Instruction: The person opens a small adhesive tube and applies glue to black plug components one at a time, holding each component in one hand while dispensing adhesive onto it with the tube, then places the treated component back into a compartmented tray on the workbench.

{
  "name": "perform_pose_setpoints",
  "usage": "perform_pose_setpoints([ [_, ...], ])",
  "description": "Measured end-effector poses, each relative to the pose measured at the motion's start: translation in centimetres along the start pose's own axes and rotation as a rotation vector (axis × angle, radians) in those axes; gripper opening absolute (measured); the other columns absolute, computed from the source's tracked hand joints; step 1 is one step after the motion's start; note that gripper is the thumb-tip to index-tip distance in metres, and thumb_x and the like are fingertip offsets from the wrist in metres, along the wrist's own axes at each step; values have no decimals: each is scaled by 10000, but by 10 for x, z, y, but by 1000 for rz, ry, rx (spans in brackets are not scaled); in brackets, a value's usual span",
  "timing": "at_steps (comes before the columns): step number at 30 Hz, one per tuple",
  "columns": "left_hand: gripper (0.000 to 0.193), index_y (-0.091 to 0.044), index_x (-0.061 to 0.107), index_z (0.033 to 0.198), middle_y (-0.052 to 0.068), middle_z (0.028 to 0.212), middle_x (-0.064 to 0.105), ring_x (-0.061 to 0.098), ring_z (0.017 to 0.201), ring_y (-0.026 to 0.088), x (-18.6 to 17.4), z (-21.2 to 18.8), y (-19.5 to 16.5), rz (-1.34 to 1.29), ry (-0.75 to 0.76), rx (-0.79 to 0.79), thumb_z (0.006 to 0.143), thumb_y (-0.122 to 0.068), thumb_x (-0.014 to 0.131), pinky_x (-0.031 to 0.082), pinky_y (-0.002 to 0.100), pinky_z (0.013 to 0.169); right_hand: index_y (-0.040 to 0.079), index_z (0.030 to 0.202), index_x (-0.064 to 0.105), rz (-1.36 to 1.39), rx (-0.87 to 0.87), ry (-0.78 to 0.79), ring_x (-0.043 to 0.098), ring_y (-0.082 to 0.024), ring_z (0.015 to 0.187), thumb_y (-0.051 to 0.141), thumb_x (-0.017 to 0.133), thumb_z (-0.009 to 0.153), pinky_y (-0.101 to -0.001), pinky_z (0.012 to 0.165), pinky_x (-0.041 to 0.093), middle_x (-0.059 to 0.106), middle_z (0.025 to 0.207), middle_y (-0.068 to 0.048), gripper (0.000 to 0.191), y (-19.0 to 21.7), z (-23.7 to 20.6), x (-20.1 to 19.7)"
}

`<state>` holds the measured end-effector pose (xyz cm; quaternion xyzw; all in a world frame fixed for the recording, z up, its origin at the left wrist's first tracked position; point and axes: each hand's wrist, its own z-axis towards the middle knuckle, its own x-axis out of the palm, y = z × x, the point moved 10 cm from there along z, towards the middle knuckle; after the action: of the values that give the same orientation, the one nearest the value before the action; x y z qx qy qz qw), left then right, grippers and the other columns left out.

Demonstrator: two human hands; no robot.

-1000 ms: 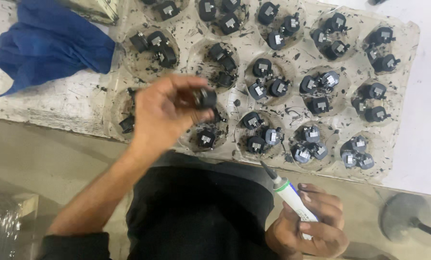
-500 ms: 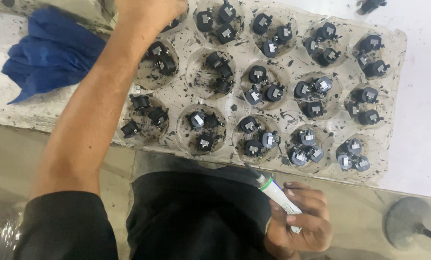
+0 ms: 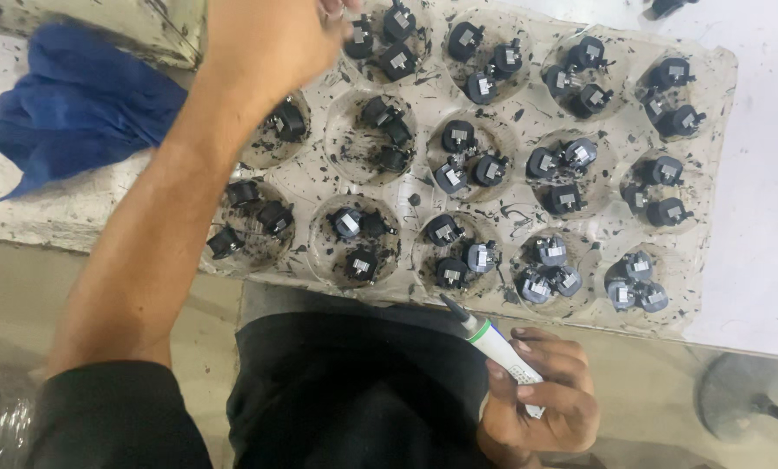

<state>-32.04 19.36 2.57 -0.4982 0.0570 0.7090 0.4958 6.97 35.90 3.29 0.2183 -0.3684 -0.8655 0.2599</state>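
Clear glossy plastic tray (image 3: 719, 287), matt black plastic parts (image 3: 458, 136), soft blue cloth (image 3: 76, 122), smooth white tube (image 3: 503, 352)

Packaging-wise there's pretty much just the clear plastic tray (image 3: 719, 78), a blister-style sheet with round cups in rows, smeared with black specks, lying on the white surface and holding the small black parts. The white tube (image 3: 503, 347) in the right hand (image 3: 541, 399) has a green band below its dark nozzle and a small pale label patch with dark print, mostly hidden by fingers. No signs or screens anywhere.
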Motion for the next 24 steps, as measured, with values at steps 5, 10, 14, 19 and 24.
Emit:
perform_pose_setpoints([
  [5, 348, -219, 783, 987, 49, 881, 690, 693, 864, 290, 24, -24, -68, 222, 217, 202, 677, -60, 781, 555, 438, 687, 86, 926, 467, 26, 8, 7, 678, -269, 801, -19, 774, 838, -423, 753, 646, 662, 923, -166, 336, 1, -1, 2],
  [10, 312, -138, 728, 1001, 54, 1002, 682, 688, 931, 282, 34, -30, -74, 57, 219, 304, 729, 15, 737, 560, 435, 703, 90, 914, 470, 49, 12, 0, 681, -262, 801, -8, 776, 837, -425, 760, 648, 660, 917, -152, 330, 4, -3, 3],
  [14, 335, -152, 713, 1080, 34, 1020, 702, 683, 875, 288, 40, -37, -69, 2, 238, 313, 806, 42, 716, 560, 432, 705, 90, 933, 475, 84, 51, -45, 680, -260, 819, -12, 779, 873, -414, 781, 640, 651, 910, -151, 326, 1, -8, 0],
  [19, 476, -124, 664, 1272, 52, 979, 670, 701, 886, 281, 32, -35, -80, 170, 207, 396, 816, -8, 738, 570, 415, 707, 81, 987, 473, 128, 66, -114, 683, -267, 789, -14, 767, 893, -360, 755, 632, 640, 907, -169, 322, -4, -18, -7],
  [24, 538, -85, 649, 1326, 114, 1159, 617, 697, 908, 253, -21, -55, -85, -241, 56, 112, 819, -59, 829, 607, 377, 768, 61, 1039, 459, 184, -27, -301, 687, -255, 743, -12, 755, 867, -307, 672, 626, 624, 853, -160, 351, -17, -21, -24],
])
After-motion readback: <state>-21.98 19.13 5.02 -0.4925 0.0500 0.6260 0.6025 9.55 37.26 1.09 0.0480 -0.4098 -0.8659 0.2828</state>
